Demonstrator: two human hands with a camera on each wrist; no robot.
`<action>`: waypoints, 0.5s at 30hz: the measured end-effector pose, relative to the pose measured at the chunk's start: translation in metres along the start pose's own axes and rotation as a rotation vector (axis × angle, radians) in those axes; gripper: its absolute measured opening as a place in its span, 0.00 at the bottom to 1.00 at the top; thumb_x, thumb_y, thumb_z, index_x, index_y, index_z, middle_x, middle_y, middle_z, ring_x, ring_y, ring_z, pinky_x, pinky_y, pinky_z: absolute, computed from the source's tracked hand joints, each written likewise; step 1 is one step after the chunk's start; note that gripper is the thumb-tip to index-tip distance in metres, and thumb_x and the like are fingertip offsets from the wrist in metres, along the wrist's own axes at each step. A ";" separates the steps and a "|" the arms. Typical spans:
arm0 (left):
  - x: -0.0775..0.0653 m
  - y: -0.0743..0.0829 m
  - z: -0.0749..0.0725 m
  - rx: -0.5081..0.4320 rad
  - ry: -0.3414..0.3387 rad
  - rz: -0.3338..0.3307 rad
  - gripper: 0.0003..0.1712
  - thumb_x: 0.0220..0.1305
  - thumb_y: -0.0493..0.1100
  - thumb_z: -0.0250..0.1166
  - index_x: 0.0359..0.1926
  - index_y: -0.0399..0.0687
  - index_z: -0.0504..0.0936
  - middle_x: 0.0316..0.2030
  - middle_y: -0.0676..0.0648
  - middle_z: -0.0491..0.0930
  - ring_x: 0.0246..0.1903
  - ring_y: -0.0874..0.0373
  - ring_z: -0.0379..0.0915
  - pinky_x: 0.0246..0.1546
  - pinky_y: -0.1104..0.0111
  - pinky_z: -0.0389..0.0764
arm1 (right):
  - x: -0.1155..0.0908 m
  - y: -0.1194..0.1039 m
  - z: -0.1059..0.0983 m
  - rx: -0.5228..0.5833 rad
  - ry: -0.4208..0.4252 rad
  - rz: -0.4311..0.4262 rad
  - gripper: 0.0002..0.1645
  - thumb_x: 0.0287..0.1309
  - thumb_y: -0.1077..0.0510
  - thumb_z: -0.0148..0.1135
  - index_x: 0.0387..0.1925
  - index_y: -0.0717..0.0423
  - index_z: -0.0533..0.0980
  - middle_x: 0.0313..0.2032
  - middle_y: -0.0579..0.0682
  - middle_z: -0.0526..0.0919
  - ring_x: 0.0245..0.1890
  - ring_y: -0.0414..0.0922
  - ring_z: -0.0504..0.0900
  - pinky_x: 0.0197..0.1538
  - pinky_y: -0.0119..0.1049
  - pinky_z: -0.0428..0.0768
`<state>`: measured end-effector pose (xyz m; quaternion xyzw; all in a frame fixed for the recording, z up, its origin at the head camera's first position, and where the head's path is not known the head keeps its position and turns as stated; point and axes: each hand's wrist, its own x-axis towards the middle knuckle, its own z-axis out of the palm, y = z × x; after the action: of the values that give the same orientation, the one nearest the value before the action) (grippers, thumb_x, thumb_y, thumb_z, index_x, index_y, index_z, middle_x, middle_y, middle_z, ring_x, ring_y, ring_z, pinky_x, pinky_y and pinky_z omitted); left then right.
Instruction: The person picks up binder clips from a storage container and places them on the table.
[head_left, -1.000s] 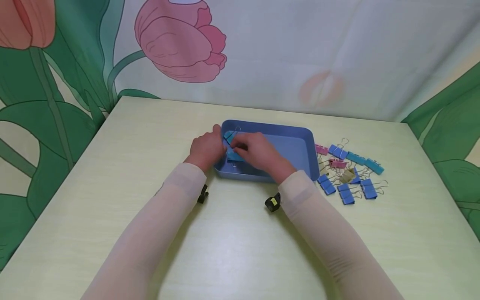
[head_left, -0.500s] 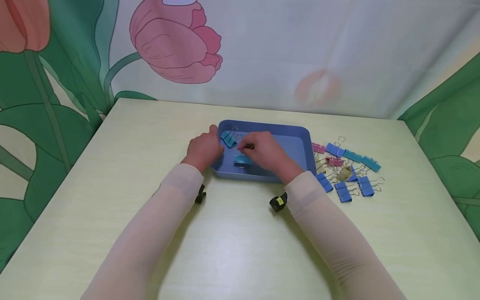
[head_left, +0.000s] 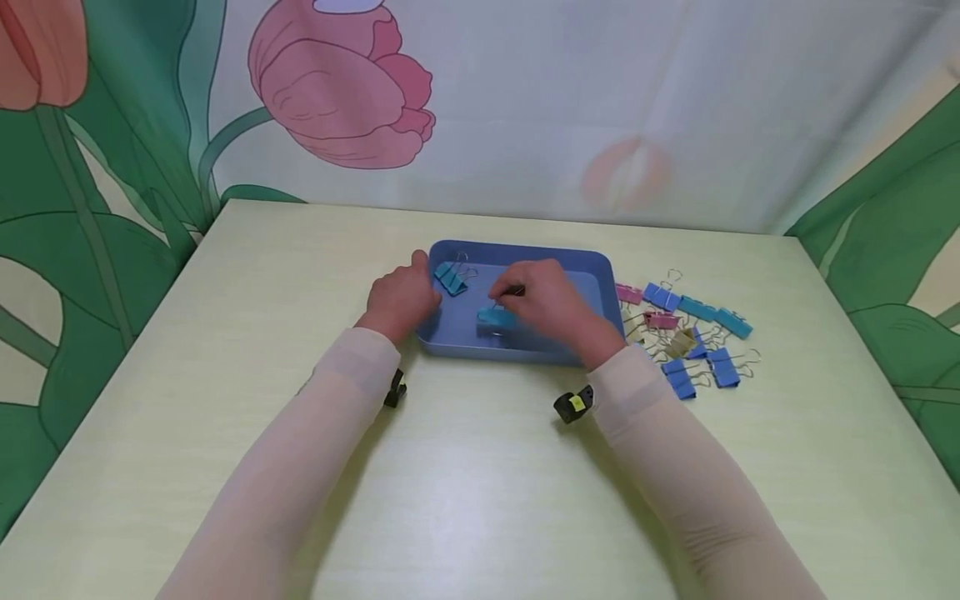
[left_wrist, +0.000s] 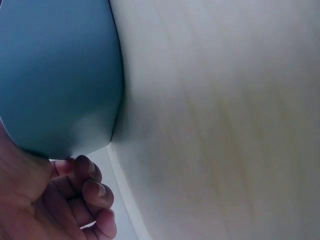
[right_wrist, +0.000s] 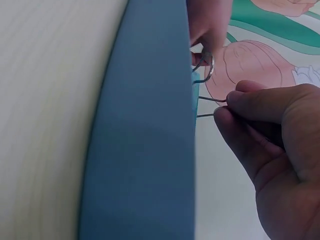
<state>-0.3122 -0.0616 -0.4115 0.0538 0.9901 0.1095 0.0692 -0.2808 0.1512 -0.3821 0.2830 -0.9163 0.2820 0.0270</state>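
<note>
My right hand (head_left: 543, 300) is over the blue tray (head_left: 592, 287). Its thumb and a finger pinch the wire handle of a light-blue binder clip (head_left: 495, 318), as the right wrist view also shows. The clip's body is low inside the tray; whether it touches the floor I cannot tell. A teal binder clip (head_left: 452, 279) lies in the tray's far left corner, its wire handles spread. My left hand (head_left: 399, 300) grips the tray's left end, thumb over the rim. In the left wrist view its fingers (left_wrist: 95, 192) curl beside the tray wall (left_wrist: 65, 75).
Right of the tray lies a loose pile of binder clips: several blue (head_left: 723, 368), some teal (head_left: 733, 323), pink (head_left: 662, 321) and gold (head_left: 682, 343). They lie close to the tray's right wall. A flowered cloth (head_left: 525, 108) hangs behind the pale table (head_left: 465, 500).
The pinched light-blue clip has moved right, away from the teal clip and the left hand, which keeps its grip on the tray. The head view has shifted slightly.
</note>
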 end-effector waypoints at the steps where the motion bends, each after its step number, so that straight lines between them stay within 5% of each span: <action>1: 0.000 0.000 0.000 -0.001 0.000 -0.001 0.26 0.62 0.49 0.50 0.55 0.39 0.55 0.25 0.42 0.76 0.22 0.50 0.75 0.23 0.62 0.73 | -0.002 0.001 -0.002 0.004 0.004 0.010 0.08 0.55 0.60 0.59 0.35 0.51 0.83 0.36 0.45 0.85 0.37 0.40 0.82 0.43 0.33 0.79; 8: 0.001 0.000 0.000 -0.005 -0.004 -0.005 0.26 0.62 0.49 0.50 0.55 0.39 0.56 0.26 0.42 0.76 0.23 0.50 0.75 0.26 0.61 0.75 | -0.017 0.004 -0.023 -0.015 0.020 0.111 0.08 0.56 0.57 0.59 0.36 0.44 0.82 0.38 0.41 0.83 0.39 0.37 0.80 0.44 0.34 0.78; 15: 0.002 0.000 0.001 -0.008 -0.002 -0.006 0.27 0.62 0.50 0.50 0.55 0.39 0.55 0.26 0.42 0.76 0.23 0.50 0.75 0.27 0.61 0.75 | -0.032 0.014 -0.038 -0.001 0.115 0.091 0.08 0.54 0.56 0.60 0.36 0.48 0.82 0.36 0.42 0.81 0.36 0.38 0.80 0.43 0.34 0.79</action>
<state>-0.3138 -0.0612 -0.4125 0.0507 0.9898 0.1133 0.0707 -0.2656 0.1970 -0.3633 0.2245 -0.9252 0.2985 0.0671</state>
